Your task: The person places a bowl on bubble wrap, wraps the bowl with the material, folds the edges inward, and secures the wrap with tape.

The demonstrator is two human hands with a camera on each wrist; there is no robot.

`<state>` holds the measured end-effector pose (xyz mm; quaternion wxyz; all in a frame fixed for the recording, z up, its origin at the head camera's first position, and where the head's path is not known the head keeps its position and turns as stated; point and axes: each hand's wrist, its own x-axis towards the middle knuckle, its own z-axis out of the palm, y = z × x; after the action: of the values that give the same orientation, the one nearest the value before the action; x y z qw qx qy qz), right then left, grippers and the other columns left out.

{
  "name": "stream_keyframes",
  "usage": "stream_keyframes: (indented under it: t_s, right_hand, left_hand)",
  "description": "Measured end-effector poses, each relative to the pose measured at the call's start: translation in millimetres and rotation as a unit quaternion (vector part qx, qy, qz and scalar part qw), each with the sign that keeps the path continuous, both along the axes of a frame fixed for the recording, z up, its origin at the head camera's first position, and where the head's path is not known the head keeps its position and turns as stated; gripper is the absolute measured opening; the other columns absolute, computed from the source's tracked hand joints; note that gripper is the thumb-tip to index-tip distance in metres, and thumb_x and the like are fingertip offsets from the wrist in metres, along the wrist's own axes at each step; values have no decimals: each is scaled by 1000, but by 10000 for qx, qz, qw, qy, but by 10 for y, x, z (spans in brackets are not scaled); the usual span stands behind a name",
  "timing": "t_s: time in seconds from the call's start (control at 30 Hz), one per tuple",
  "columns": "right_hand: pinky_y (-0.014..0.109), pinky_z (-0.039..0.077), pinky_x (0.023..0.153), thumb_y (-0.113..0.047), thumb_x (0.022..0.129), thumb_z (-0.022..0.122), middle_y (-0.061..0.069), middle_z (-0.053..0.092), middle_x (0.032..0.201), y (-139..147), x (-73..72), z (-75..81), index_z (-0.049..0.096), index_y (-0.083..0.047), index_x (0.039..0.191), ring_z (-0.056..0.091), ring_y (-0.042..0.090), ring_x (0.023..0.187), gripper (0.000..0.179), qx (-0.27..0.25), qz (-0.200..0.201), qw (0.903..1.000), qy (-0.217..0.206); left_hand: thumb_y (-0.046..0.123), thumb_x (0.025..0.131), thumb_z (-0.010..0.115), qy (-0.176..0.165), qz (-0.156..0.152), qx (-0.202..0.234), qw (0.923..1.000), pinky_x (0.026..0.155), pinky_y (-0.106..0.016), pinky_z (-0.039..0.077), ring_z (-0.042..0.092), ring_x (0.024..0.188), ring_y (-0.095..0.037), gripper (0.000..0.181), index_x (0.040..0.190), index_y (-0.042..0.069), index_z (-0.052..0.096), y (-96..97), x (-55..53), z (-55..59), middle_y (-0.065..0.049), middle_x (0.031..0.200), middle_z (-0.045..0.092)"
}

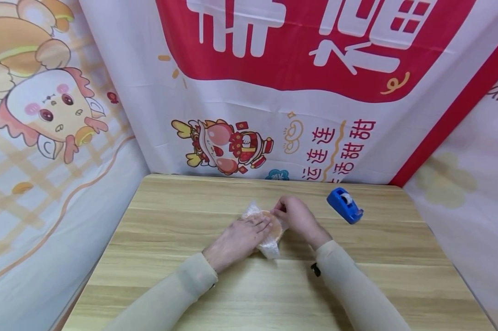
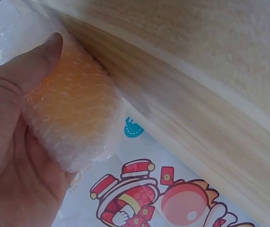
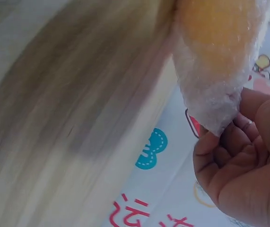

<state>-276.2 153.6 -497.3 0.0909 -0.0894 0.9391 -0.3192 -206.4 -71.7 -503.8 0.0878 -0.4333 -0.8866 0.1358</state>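
A round orange object [image 1: 277, 226] lies on the table, wrapped in clear bubble wrap [image 1: 269, 249]; its exact kind is blurred by the wrap. My left hand [image 1: 240, 236] holds it from the left, fingers laid over the top. In the left wrist view the thumb presses the near side of the bubble wrap [image 2: 73, 137], while the other fingers are mostly hidden. At the far right edge of the bundle, my right hand [image 1: 298, 218] pinches a gathered end of the bubble wrap [image 3: 210, 101] between thumb and curled fingers, as the right wrist view shows.
A blue tape dispenser [image 1: 344, 205] with a roll of tape stands at the back right, beyond my right hand. The wooden table [image 1: 170, 202] ends at a printed cloth banner [image 1: 240, 101] behind; patterned cloth hangs at both sides.
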Motion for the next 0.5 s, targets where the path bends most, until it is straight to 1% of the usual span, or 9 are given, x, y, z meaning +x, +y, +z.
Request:
stream_keyframes:
  t_s: [0.13, 0.2, 0.27, 0.4, 0.5]
  right_hand:
    - [34, 67, 80, -19, 110, 85, 1, 83, 93, -55, 103, 42, 84, -12, 100, 71, 15, 82, 12, 700, 201, 9956, 587]
    - [35, 68, 80, -22, 109, 87, 0, 84, 93, -75, 142, 48, 86, -13, 101, 71, 13, 80, 12, 911, 253, 9925, 773]
    - [36, 68, 79, -24, 108, 88, 0, 84, 92, -97, 166, 38, 85, -13, 100, 71, 13, 79, 13, 986, 192, 9916, 817]
    - [38, 67, 78, -23, 107, 88, -1, 82, 91, -132, 176, -4, 83, -14, 99, 70, 14, 77, 13, 1071, -58, 9914, 745]
    - [41, 66, 81, -21, 108, 88, 0, 81, 90, -153, 179, -7, 82, -14, 99, 70, 16, 77, 13, 1255, -110, 9892, 750]
  left_hand:
    - [40, 118, 70, 133, -82, 87, 9998, 140, -38, 50, 61, 165, -22, 59, 169, 12, 63, 1, -6, -3, -5, 175, 65]
    - [41, 117, 72, 207, -111, 100, 9997, 139, -37, 51, 63, 164, -22, 59, 167, 12, 65, 1, -13, -19, -5, 173, 67]
    - [42, 116, 73, 244, -117, 70, 9996, 140, -37, 51, 63, 164, -22, 59, 166, 12, 66, 0, -15, -29, -5, 172, 68]
    - [39, 116, 74, 193, -106, 8, 9998, 140, -37, 50, 63, 164, -21, 59, 167, 12, 65, 10, -12, -34, -4, 173, 68]
    - [37, 115, 75, 184, -148, 36, 9997, 139, -37, 51, 64, 163, -21, 59, 167, 11, 66, 16, -8, -38, -4, 172, 68]
